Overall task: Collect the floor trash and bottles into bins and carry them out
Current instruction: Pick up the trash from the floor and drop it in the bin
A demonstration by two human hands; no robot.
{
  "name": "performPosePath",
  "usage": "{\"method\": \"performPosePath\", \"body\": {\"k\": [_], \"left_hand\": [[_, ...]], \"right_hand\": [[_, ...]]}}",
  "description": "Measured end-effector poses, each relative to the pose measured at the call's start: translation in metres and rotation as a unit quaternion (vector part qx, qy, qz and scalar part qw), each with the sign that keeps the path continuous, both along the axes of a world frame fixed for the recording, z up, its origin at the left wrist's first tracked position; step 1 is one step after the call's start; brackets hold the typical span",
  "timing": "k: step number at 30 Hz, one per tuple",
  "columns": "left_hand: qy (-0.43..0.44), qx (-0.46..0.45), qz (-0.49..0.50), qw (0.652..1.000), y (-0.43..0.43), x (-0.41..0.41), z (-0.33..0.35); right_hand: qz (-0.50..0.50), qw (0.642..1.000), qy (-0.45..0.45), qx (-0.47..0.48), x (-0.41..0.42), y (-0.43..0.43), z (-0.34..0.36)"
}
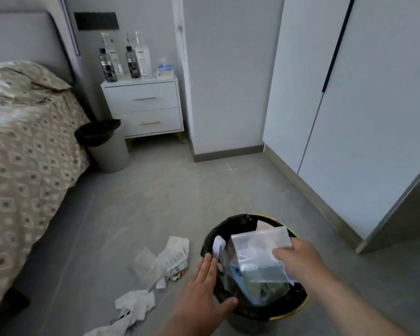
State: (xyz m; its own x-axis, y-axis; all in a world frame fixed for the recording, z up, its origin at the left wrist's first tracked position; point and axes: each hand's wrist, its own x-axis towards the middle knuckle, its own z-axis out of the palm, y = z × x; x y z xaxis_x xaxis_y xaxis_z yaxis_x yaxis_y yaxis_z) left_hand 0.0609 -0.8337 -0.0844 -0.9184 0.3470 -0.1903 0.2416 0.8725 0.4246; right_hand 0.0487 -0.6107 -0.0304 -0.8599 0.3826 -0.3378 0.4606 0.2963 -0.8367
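Note:
A round bin with a black liner and yellow rim (pixel 298 309) stands on the floor at the bottom centre, stuffed with paper and plastic. My right hand (pixel 298 259) grips a clear plastic bag (pixel 257 255) over the bin's mouth. My left hand (pixel 204 284) rests flat on the bin's left rim, thumb curled inside the liner. Crumpled white papers (pixel 165 260) lie on the floor left of the bin, and more scraps (pixel 134 304) trail toward the bottom edge. Several bottles (pixel 131 60) stand on the nightstand at the back.
A second bin with a black liner (pixel 107 146) stands between the bed (pixel 22 154) and the white nightstand (pixel 143 110). A tissue box (pixel 165 70) sits on the nightstand. White wardrobe doors (pixel 349 117) line the right side. Grey floor tiles stretch between them.

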Motion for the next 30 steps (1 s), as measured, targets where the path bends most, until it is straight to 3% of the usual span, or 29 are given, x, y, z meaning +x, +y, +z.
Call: {"method": "performPosePath", "body": {"k": [4,6,8,12,20,24,30], "left_hand": [[0.026,0.024,0.003,0.999,-0.005,-0.002,-0.009],[0.032,0.027,0.003,0.999,-0.005,-0.003,-0.016],[0.044,0.034,-0.001,0.998,-0.006,-0.005,-0.021],[0.056,0.061,-0.004,0.997,-0.008,-0.006,-0.031],[0.071,0.103,-0.012,0.992,-0.009,-0.010,-0.042],[0.064,0.114,-0.010,0.991,-0.010,-0.010,-0.043],[0.042,0.119,-0.009,0.992,-0.008,-0.011,-0.038]], "right_hand": [[0.076,0.985,-0.078,0.137,-0.011,-0.018,-0.033],[0.121,0.941,-0.056,0.311,-0.012,-0.027,-0.045],[0.215,0.894,-0.053,0.390,-0.011,-0.037,-0.058],[0.342,0.841,-0.225,0.354,-0.017,-0.054,-0.083],[0.435,0.777,-0.348,0.293,-0.027,-0.066,-0.104],[0.427,0.790,-0.362,0.251,-0.031,-0.069,-0.099],[0.336,0.872,-0.248,0.255,-0.041,-0.072,-0.071]]}}
